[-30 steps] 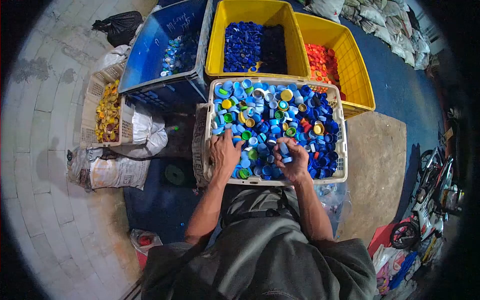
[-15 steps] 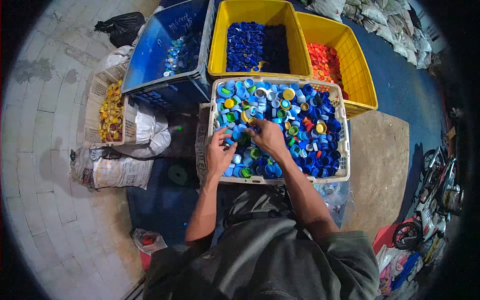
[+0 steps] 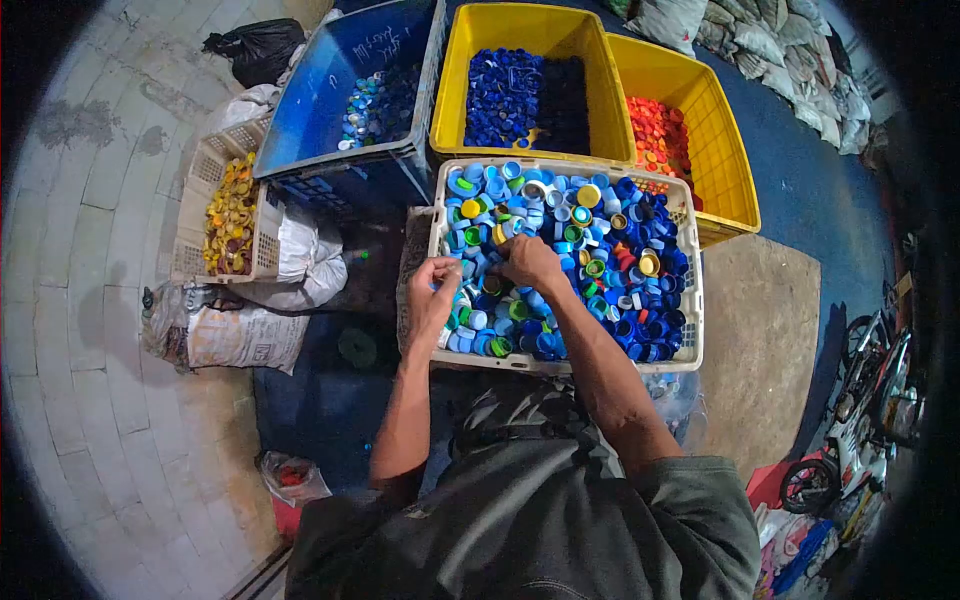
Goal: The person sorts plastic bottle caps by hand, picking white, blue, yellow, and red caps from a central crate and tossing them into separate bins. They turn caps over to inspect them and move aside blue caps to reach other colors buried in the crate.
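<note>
A white plastic crate (image 3: 570,368) full of loose bottle caps stands in front of me. Light blue caps (image 3: 497,187) lie mostly on its left side, dark blue caps (image 3: 655,325) on its right, with green, yellow, white and red ones among them. My left hand (image 3: 430,300) is over the crate's left rim, fingers bent and drawn together; whatever is in them is too small to make out. Near the middle of the pile, my right hand (image 3: 532,262) reaches down into the caps with curled fingers. Its fingertips are partly hidden, beside a yellow cap (image 3: 500,234).
Beyond the crate stand a blue bin (image 3: 300,110), a yellow bin with dark blue caps (image 3: 620,110) and another yellow bin with orange-red caps (image 3: 725,130). A basket of yellow caps (image 3: 190,215) and a filled sack (image 3: 245,335) are at left. A motorcycle (image 3: 850,420) stands at right.
My left hand has shifted back toward the crate's left rim, its fingers closer together. My right hand stays among the caps near the middle. The whole view has shifted slightly.
</note>
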Available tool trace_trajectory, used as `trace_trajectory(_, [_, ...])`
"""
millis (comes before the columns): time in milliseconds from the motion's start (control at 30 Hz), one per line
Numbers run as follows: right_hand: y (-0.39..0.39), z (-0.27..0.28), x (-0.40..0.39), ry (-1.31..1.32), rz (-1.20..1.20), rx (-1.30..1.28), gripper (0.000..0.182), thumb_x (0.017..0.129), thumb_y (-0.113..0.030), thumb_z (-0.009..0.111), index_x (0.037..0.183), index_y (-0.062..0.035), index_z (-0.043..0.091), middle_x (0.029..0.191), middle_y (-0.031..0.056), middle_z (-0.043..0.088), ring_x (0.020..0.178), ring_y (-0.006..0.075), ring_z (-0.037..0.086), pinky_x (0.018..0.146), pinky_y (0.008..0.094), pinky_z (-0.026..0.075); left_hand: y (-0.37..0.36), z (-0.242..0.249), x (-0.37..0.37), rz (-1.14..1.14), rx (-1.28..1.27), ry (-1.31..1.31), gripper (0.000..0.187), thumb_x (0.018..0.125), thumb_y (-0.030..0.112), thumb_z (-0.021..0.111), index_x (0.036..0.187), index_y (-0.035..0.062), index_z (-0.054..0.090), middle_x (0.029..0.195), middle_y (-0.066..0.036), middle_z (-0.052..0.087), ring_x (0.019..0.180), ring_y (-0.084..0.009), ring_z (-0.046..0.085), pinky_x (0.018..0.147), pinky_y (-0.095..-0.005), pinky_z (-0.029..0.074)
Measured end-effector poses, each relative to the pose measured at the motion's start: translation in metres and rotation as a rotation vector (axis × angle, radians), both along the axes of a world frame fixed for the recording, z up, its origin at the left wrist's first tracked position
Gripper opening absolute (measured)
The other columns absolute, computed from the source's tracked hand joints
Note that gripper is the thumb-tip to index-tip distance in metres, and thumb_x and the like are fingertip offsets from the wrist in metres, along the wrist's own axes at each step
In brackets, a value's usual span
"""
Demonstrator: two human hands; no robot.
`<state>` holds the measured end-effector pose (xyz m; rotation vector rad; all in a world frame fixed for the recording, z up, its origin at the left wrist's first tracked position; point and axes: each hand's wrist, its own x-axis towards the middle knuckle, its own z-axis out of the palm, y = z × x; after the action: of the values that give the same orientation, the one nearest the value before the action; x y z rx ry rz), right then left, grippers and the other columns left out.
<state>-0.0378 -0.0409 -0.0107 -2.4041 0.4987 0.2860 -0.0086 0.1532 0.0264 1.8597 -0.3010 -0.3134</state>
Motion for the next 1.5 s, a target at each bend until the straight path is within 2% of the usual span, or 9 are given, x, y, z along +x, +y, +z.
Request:
trace_trajectory(233, [-0.013,0.028,-0.033,-0.216,-0.306,0.360,0.028,0.084,-0.029,0.063,0.091,-0.0019,0.068,0.076,0.0176,0.067,0.072,0.0323,0.065,0.067,0.0416,0.051,-0.020,-0.009,0.015,-0.127,0.376,-0.216,0.036,0.080,0.011,0.071,0.114,0.0045,0.062,0.094,-0.010,0.069,0.082,-0.0202,0.065,0.071,-0.0347,0.052])
trace_trajectory(400, [-0.023,0.027,-0.080,-0.262,-0.548,1.237,0.010,0.082,-0.013,0.057,0.090,-0.0069,0.057,0.069,0.0028,0.053,0.053,0.0121,0.052,0.043,0.0252,0.037,-0.039,-0.012,0.018,-0.298,0.598,-0.261,0.047,0.076,0.014,0.075,0.120,0.0070,0.058,0.106,-0.011,0.068,0.094,-0.0297,0.065,0.078,-0.0419,0.051])
trace_trajectory(700, [-0.024,0.030,-0.107,-0.312,-0.489,1.755,0.032,0.070,-0.010,0.054,0.102,-0.0060,0.056,0.090,0.0072,0.059,0.071,0.0180,0.058,0.048,0.0290,0.043,-0.054,0.001,0.025,-0.331,0.637,-0.145,0.043,0.076,0.018,0.074,0.115,0.0066,0.060,0.108,-0.012,0.067,0.094,-0.0281,0.064,0.080,-0.0387,0.050])
trace_trajectory(800, [-0.018,0.040,-0.104,-0.362,-0.633,1.861,0.038,0.070,-0.011,0.055,0.107,-0.0066,0.055,0.099,0.0083,0.059,0.080,0.0206,0.059,0.057,0.0332,0.046,-0.046,-0.012,0.028,-0.206,0.126,-0.037,0.039,0.080,0.022,0.068,0.112,0.0004,0.060,0.096,-0.010,0.065,0.082,-0.0237,0.061,0.073,-0.0347,0.048])
trace_trajectory(967, [0.000,0.060,-0.087,-0.464,-0.794,1.986,0.049,0.067,-0.010,0.051,0.116,-0.0069,0.053,0.110,0.0115,0.056,0.095,0.0269,0.059,0.078,0.0400,0.049,-0.040,-0.002,0.015,0.023,-1.128,1.054,0.030,0.084,0.021,0.055,0.098,-0.0057,0.056,0.090,-0.015,0.058,0.080,-0.0231,0.054,0.072,-0.0331,0.045])
trace_trajectory(1133, [0.020,0.061,-0.068,-0.540,-0.775,2.069,0.063,0.060,0.003,0.043,0.122,0.0000,0.049,0.116,0.0166,0.056,0.108,0.0290,0.054,0.095,0.0411,0.045,-0.053,-0.012,-0.011,0.375,-1.196,1.022,0.029,0.090,0.026,0.052,0.099,-0.0014,0.054,0.101,-0.016,0.059,0.097,-0.0299,0.058,0.087,-0.0422,0.047])
trace_trajectory(1233, [0.044,0.045,-0.052,-0.671,-0.764,1.696,0.065,0.058,0.011,0.038,0.121,0.0009,0.050,0.113,0.0156,0.056,0.106,0.0271,0.055,0.094,0.0365,0.045,-0.063,-0.002,-0.025,0.427,-1.167,0.986,0.029,0.093,0.029,0.049,0.101,0.0027,0.055,0.105,-0.013,0.059,0.100,-0.0278,0.057,0.094,-0.0419,0.044])
trace_trajectory(1367, [0.069,0.055,-0.043,-0.472,-0.929,1.355,0.056,0.066,0.015,0.032,0.117,0.0036,0.051,0.108,0.0128,0.059,0.103,0.0224,0.056,0.095,0.0339,0.044,-0.067,-0.001,-0.025,0.571,-1.107,0.973,0.031,0.094,0.030,0.043,0.104,0.0027,0.054,0.104,-0.012,0.060,0.096,-0.0265,0.059,0.091,-0.0422,0.046])
trace_trajectory(1500, [0.075,0.079,0.002,-0.399,-0.805,1.556,0.026,0.085,0.004,0.045,0.109,0.0005,0.054,0.104,0.0118,0.061,0.090,0.0225,0.061,0.083,0.0333,0.050,-0.057,-0.013,0.024,0.626,-0.939,0.885,0.036,0.094,0.033,0.040,0.101,0.0031,0.057,0.098,-0.014,0.062,0.088,-0.0282,0.061,0.085,-0.0418,0.050])
